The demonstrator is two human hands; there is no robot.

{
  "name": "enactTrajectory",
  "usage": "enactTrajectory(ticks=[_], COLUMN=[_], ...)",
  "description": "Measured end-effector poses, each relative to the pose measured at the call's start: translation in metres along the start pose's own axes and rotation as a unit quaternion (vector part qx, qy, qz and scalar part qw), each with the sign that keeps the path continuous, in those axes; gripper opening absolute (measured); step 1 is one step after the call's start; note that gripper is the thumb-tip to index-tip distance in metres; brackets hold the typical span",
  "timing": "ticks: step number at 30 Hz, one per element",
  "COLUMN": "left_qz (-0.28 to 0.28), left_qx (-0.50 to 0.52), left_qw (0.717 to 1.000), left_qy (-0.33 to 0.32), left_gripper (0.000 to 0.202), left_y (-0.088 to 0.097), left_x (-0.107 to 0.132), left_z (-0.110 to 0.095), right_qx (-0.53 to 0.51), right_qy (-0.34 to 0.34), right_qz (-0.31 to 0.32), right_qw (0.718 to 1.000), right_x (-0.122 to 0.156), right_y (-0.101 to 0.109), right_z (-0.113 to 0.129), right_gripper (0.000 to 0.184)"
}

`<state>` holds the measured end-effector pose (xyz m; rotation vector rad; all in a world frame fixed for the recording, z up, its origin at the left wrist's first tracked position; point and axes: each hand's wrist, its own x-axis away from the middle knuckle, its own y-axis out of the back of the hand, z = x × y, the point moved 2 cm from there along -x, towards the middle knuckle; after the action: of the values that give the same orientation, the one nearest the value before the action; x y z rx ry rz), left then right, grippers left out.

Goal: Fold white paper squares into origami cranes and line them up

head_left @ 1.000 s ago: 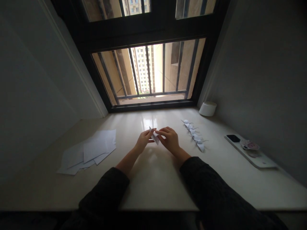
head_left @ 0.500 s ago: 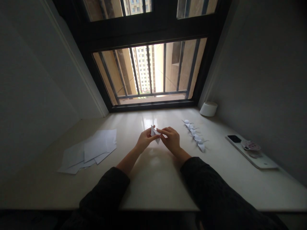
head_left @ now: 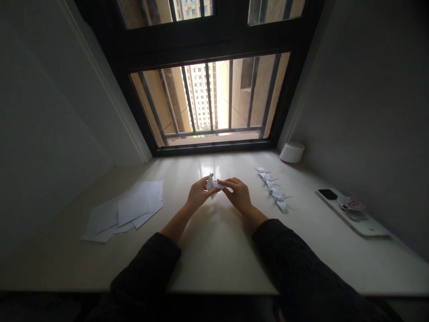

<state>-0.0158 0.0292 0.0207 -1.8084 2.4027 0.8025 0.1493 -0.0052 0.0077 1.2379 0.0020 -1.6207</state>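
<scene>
Between my two hands, above the middle of the white sill, is a small piece of folded white paper [head_left: 210,184] with pointed corners. My left hand [head_left: 197,195] pinches it from the left, thumb toward me and fingers behind. From the right, my right hand [head_left: 238,193] grips its other end between thumb and index finger. The fingers cover part of the paper's folds. To the right of my hands, several small folded paper figures [head_left: 276,193] with thin points stand in a slanting row.
Loose white paper sheets [head_left: 136,208] lie overlapped on the left of the sill [head_left: 217,259]. On the right is a phone [head_left: 357,219] with a round grip attached. A white cup-like object [head_left: 292,152] stands in the back right corner, beside the barred window [head_left: 214,100].
My left hand has moved slightly left with its end of the folded paper. The paper has turned and now stretches more sideways between both hands.
</scene>
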Motion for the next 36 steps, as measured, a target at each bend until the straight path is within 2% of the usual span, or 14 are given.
enactTrajectory(ticks=[4, 8, 14, 18, 25, 27, 33, 36], left_qz=[-0.041, -0.053, -0.038, -0.047, -0.056, -0.054, -0.061, -0.062], left_qx=[-0.005, -0.013, -0.032, -0.026, -0.006, -0.001, -0.017, -0.021], left_qw=[0.999, 0.998, 0.999, 0.998, 0.998, 0.998, 0.998, 0.997], left_qy=[0.000, 0.011, 0.009, 0.012, 0.033, 0.033, 0.030, 0.037], left_gripper=[0.057, 0.054, 0.050, 0.055, 0.082, 0.083, 0.052, 0.046], left_y=[0.0043, 0.0058, 0.0028, 0.0015, 0.0005, 0.0007, 0.0002, 0.0005], left_x=[-0.0003, 0.0006, 0.0018, 0.0015, 0.0043, 0.0056, 0.0052, 0.0040], left_z=[0.0017, 0.0034, 0.0043, 0.0027, -0.0002, -0.0019, -0.0018, 0.0023], right_qx=[-0.030, -0.046, -0.045, -0.020, 0.027, 0.037, 0.059, 0.067], right_qy=[0.028, 0.045, 0.023, 0.022, 0.023, 0.020, 0.022, 0.015], right_qz=[0.017, 0.024, 0.003, -0.004, -0.018, -0.020, -0.003, 0.001], right_qw=[0.999, 0.998, 0.999, 1.000, 0.999, 0.999, 0.998, 0.998], right_x=[-0.0021, -0.0031, -0.0023, -0.0021, -0.0002, 0.0001, -0.0007, -0.0009], right_y=[-0.0009, -0.0016, 0.0004, 0.0012, -0.0002, 0.0002, 0.0011, 0.0008], right_z=[-0.0003, 0.0014, 0.0038, 0.0016, -0.0025, -0.0024, -0.0005, -0.0006], right_gripper=[0.038, 0.048, 0.025, 0.022, 0.018, 0.019, 0.022, 0.022])
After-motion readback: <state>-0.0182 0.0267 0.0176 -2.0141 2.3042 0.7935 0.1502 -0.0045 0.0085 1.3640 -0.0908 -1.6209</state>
